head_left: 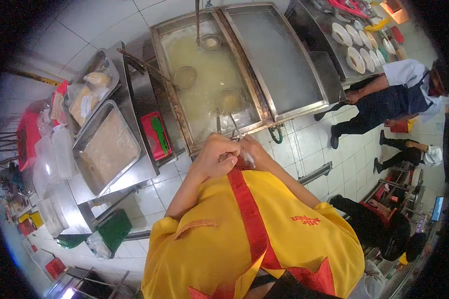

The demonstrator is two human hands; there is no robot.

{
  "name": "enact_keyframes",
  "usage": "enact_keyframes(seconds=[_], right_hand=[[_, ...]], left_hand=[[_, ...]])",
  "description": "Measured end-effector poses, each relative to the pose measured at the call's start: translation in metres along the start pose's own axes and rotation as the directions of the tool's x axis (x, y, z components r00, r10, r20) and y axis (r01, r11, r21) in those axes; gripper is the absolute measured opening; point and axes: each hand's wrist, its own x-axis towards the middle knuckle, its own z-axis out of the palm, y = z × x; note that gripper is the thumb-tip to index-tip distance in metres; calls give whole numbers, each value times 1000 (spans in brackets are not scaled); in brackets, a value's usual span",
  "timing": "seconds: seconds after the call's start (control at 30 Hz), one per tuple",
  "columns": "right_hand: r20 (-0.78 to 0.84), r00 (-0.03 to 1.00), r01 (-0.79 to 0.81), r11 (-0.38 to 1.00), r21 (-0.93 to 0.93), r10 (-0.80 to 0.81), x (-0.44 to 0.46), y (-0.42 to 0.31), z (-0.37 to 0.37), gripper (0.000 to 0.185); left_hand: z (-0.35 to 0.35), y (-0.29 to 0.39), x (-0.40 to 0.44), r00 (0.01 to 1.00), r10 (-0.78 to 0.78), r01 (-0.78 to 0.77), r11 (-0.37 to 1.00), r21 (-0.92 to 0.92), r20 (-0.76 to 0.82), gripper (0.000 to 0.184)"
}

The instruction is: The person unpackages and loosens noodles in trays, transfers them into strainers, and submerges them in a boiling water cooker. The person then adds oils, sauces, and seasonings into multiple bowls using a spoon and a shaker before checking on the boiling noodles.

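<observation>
A steel vat (177, 107) of cloudy, yellowish water lies in front of me. Several round long-handled strainers sit in it: one at the back (210, 42), one at the left (185, 77) and one nearest me (231, 100). My left hand (215, 155) is closed in a fist at the vat's front edge, around a dark strainer handle (218, 119). Beside it, almost touching, my right hand (257, 152) has its fingers curled on a thin light rod (235, 123) that slants over the water. Something white, perhaps cloth, shows by its fingers.
Right of the vat is a second one (279, 60) with greyish water. A steel tray (107, 149) of pale powder stands on the left counter, near a red bin (154, 134). Bowls (355, 60) line the right counter, where a co-worker (394, 97) stands.
</observation>
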Motion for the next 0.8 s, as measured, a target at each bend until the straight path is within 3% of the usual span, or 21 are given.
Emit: enact_keyframes(seconds=[0.07,0.1,0.17,0.2,0.3,0.43,0.5,0.63,0.8], right_hand=[[-40,975,212,973,-86,-216,5,-10,-21,21],[-44,976,210,974,-88,-214,8,-19,-27,21],[21,999,34,946,-322,-29,14,-36,-33,23],[-47,998,35,966,-256,-48,11,-23,-19,23],[-1,999,42,992,-116,-43,11,-18,-14,19],[-57,998,24,985,-173,-34,7,-38,-25,18],[-111,986,-146,961,-235,122,2,-52,-20,19],[-30,988,-155,984,-88,153,5,-69,-33,17],[-73,993,77,983,-169,-91,15,-39,-14,11]], left_hand=[[0,3,0,1000,-13,13,1000,-15,-7,29],[0,4,0,1000,-23,23,999,-32,-9,29],[2,4,0,1000,-22,21,1000,-22,-18,29],[3,4,0,999,-21,21,1000,-9,-31,30],[3,5,0,999,-38,38,999,-16,-19,29],[2,6,-1,999,-40,40,999,-14,-23,28],[1,5,-1,1000,-28,28,1000,4,-10,26],[3,7,-2,998,-54,54,998,8,7,25],[5,7,0,998,-18,14,998,60,65,38]])
